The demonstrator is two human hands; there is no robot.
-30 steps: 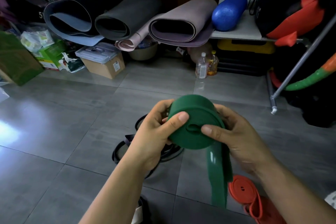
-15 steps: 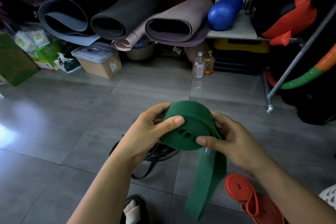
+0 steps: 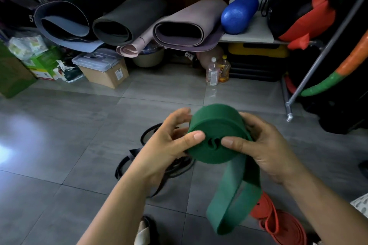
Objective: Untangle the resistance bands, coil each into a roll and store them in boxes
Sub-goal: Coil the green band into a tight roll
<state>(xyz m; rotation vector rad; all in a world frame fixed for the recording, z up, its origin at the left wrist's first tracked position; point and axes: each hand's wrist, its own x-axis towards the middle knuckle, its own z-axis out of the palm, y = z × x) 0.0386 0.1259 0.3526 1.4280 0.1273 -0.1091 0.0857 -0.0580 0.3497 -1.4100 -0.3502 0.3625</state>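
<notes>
A wide green resistance band (image 3: 217, 125) is wound into a thick roll held up in front of me. My left hand (image 3: 169, 143) grips the roll from the left, thumb pressed on its near face. My right hand (image 3: 264, 145) holds it from the right, thumb beside the coil's centre. A loose looped tail of the green band hangs down below the roll. A tangle of black bands (image 3: 151, 157) lies on the floor behind my left hand. An orange band (image 3: 272, 223), partly coiled, lies on the floor at the lower right.
Grey tiled floor (image 3: 59, 135) spreads around me. At the back stand rolled mats (image 3: 127, 20), a blue foam roller (image 3: 239, 13), a cardboard box with a clear lidded box (image 3: 103, 67) on it, two bottles (image 3: 217, 70) and a metal rack (image 3: 318, 59) at right.
The roll has turned between my hands and grown a little thicker. The hanging tail has swung and shortened into a loop. My left fingers have shifted round the roll's back.
</notes>
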